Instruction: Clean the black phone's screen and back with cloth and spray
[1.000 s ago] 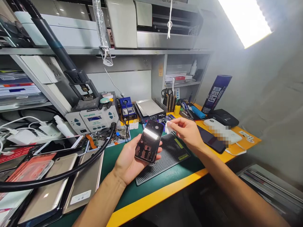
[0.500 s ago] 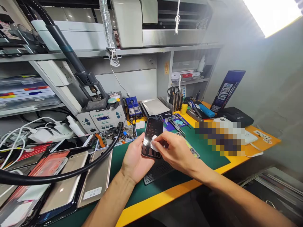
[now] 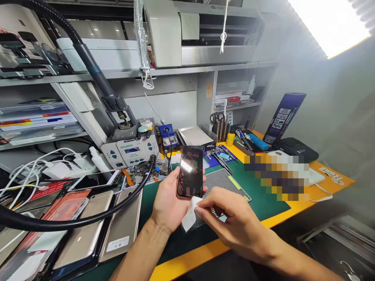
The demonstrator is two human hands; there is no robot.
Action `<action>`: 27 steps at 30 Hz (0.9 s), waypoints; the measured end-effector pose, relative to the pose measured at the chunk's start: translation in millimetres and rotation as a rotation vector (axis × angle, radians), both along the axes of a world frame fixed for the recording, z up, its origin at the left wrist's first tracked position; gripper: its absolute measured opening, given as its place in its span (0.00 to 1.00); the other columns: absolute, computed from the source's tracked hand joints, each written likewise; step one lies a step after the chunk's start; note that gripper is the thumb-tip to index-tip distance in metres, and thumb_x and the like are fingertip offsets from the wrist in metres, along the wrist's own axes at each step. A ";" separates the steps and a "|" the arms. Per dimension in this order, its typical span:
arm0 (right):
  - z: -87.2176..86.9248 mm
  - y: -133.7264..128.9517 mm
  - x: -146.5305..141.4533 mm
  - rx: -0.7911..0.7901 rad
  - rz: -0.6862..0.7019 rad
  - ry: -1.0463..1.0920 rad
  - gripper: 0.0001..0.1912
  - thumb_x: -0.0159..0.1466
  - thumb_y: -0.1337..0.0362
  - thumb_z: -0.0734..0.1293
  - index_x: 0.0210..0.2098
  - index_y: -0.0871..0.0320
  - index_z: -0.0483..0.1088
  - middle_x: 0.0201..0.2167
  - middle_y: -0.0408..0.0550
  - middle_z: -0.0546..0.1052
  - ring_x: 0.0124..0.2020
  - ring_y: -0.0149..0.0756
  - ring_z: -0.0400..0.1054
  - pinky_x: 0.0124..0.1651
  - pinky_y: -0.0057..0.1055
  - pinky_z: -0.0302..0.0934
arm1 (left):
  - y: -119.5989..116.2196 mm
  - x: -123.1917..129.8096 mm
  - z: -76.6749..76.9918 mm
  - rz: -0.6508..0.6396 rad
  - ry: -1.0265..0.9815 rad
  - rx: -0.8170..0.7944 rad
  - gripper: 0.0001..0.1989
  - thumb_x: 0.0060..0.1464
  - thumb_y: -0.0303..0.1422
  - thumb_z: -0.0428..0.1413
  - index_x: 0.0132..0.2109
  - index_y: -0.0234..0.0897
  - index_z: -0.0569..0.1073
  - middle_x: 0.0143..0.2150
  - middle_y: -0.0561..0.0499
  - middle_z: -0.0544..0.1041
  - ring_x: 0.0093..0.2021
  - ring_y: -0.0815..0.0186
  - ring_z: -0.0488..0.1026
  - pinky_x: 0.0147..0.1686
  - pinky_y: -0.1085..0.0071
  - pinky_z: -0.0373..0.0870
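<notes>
A dark smartphone (image 3: 191,177) rests in my left hand (image 3: 166,199), its fingers wrapped round the edges. The screen faces up, lit with the clock digits 10:49 and bright reflections. My right hand (image 3: 234,222) pinches a small white wipe (image 3: 191,214) between thumb and fingertips, just below the phone's lower edge. The wipe hangs down limply, apart from the screen. Beneath both hands lies a grey perforated plate (image 3: 225,181) on the green mat (image 3: 263,199).
Several phone back covers (image 3: 120,226) lie at left under a thick black hose (image 3: 88,223). Behind stand a soldering station (image 3: 131,150) and a tray of small parts (image 3: 143,171). Tweezers (image 3: 221,160) lie at the back; a pixelated patch (image 3: 275,175) covers something at right.
My right hand has drawn the wipe off the screen, down toward me. The phone's display now shows the time. The whole view has shifted slightly.
</notes>
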State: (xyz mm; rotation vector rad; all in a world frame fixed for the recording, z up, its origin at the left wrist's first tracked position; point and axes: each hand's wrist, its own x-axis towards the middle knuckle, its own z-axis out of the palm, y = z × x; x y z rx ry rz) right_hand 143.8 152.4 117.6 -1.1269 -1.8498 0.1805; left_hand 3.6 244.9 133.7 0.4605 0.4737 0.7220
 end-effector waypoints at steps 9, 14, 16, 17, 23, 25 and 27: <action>-5.9 22.1 -7.2 0.128 -0.285 -0.203 0.06 0.67 0.62 0.67 0.39 0.58 0.72 0.32 0.50 0.75 0.34 0.40 0.68 0.36 0.34 0.61 | -5.1 1.4 1.5 -0.038 -0.054 0.049 0.20 0.68 0.34 0.43 0.54 0.28 0.74 0.44 0.40 0.82 0.44 0.58 0.80 0.44 0.64 0.78; -8.7 20.6 -15.9 0.254 -0.235 -0.316 0.03 0.67 0.68 0.66 0.38 0.58 0.72 0.32 0.50 0.74 0.32 0.37 0.66 0.35 0.32 0.61 | -6.1 4.0 0.0 -0.034 -0.079 0.005 0.20 0.68 0.34 0.44 0.55 0.26 0.74 0.44 0.40 0.82 0.42 0.59 0.80 0.46 0.63 0.77; -7.5 22.9 -14.8 0.321 -0.206 -0.343 0.07 0.67 0.73 0.63 0.38 0.59 0.72 0.32 0.50 0.74 0.31 0.36 0.63 0.35 0.31 0.59 | -6.7 4.6 -0.2 -0.031 -0.096 -0.019 0.19 0.67 0.33 0.45 0.52 0.27 0.75 0.41 0.42 0.82 0.38 0.62 0.80 0.43 0.65 0.77; -6.0 25.1 -13.3 0.351 -0.197 -0.356 0.08 0.66 0.75 0.62 0.38 0.60 0.73 0.32 0.50 0.73 0.31 0.35 0.62 0.35 0.31 0.59 | -7.0 4.8 -0.5 -0.026 -0.101 -0.029 0.18 0.67 0.33 0.46 0.49 0.27 0.77 0.38 0.43 0.82 0.34 0.63 0.80 0.41 0.67 0.77; 17.7 59.1 9.0 0.372 -0.234 -0.427 0.09 0.67 0.73 0.64 0.38 0.58 0.76 0.34 0.49 0.71 0.34 0.36 0.59 0.36 0.31 0.57 | -8.3 6.7 -3.6 0.044 -0.041 -0.046 0.15 0.67 0.33 0.47 0.43 0.31 0.78 0.36 0.44 0.82 0.32 0.64 0.79 0.38 0.66 0.76; 28.3 77.2 22.8 0.363 -0.270 -0.395 0.09 0.68 0.68 0.64 0.39 0.56 0.78 0.33 0.48 0.71 0.35 0.37 0.59 0.36 0.31 0.56 | -9.2 7.4 -3.2 0.041 0.010 -0.010 0.14 0.66 0.34 0.48 0.45 0.32 0.77 0.39 0.42 0.82 0.35 0.59 0.80 0.37 0.61 0.76; 38.0 93.9 39.9 0.312 -0.333 -0.336 0.10 0.70 0.63 0.64 0.39 0.55 0.79 0.32 0.48 0.71 0.35 0.37 0.60 0.35 0.31 0.55 | -10.2 7.8 -1.8 0.018 0.056 0.050 0.15 0.66 0.35 0.49 0.49 0.31 0.76 0.43 0.38 0.82 0.38 0.55 0.80 0.36 0.59 0.76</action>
